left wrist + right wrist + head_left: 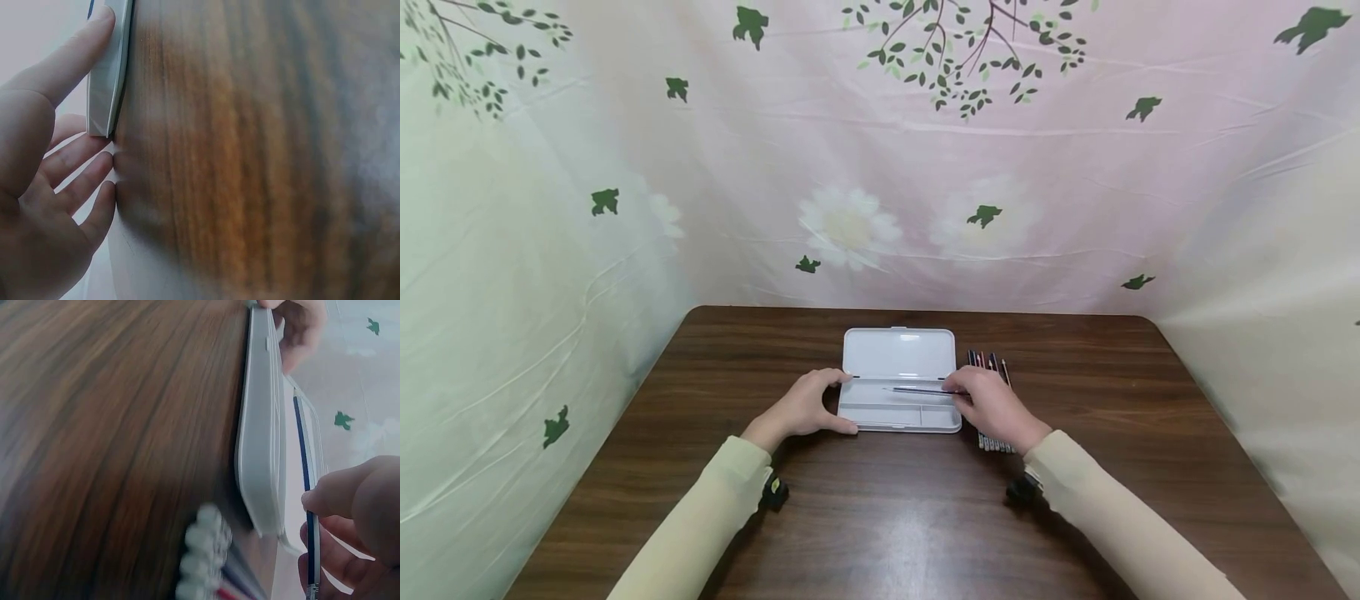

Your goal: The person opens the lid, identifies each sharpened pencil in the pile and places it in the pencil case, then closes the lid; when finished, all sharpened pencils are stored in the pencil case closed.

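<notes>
A white pencil case [877, 417] lies open on the table, its lid [898, 354] laid back on the far side. Low dividers split its tray into compartments. My left hand [805, 404] holds the case's left end, thumb along the front edge and fingers round the left side, as the left wrist view also shows. Between thumb and fingers, my right hand [996, 408] pinches a dark blue and silver pencil [304, 447]. That pencil [917, 390] lies nearly level over the rear compartment, its tip pointing left.
Several pencils [996, 445] lie side by side just right of the case, partly under my right hand; their pale ends [203, 550] face the front. The dark wooden table [745, 350] reaches back to a printed cloth [895, 167] hung behind and along both sides.
</notes>
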Tool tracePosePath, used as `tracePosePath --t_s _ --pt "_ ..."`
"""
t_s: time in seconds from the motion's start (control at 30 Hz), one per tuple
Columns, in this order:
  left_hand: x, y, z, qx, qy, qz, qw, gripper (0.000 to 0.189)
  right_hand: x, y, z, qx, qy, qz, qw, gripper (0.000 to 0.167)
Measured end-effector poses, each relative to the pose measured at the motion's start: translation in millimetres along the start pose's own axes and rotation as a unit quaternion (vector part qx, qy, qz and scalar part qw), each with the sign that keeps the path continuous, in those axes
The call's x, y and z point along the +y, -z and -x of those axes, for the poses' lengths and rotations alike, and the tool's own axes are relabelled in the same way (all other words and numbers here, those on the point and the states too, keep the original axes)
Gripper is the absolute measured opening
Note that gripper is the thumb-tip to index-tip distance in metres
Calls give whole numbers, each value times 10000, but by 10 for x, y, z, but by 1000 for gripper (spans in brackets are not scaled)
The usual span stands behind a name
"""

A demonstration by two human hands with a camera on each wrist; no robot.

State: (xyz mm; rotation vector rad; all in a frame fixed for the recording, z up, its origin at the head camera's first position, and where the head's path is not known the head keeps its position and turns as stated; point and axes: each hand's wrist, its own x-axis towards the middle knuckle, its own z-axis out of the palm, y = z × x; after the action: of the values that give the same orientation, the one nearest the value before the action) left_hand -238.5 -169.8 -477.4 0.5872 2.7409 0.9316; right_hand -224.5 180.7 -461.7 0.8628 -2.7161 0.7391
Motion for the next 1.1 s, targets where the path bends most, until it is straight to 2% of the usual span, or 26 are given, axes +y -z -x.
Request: tracePosePath --t_s 0.47,0.73,0.9,1.1 --pt "19 5 1 23 -2 56 10000 91 -192 -233 -258 -220 179 -259 9993 17" --pt "5 -4 7 37 -48 142 9999 90 -275 -364 -337 -372 257 -209 9988 15" --pt "-9 -12 -2 41 -54 109 9999 91 -278 -345 -325 -428 90 -244 9987 14" --pt "-17 -8 -5 53 -49 91 9999 91 -200 -212 -219 -318 -109 -257 9991 16"
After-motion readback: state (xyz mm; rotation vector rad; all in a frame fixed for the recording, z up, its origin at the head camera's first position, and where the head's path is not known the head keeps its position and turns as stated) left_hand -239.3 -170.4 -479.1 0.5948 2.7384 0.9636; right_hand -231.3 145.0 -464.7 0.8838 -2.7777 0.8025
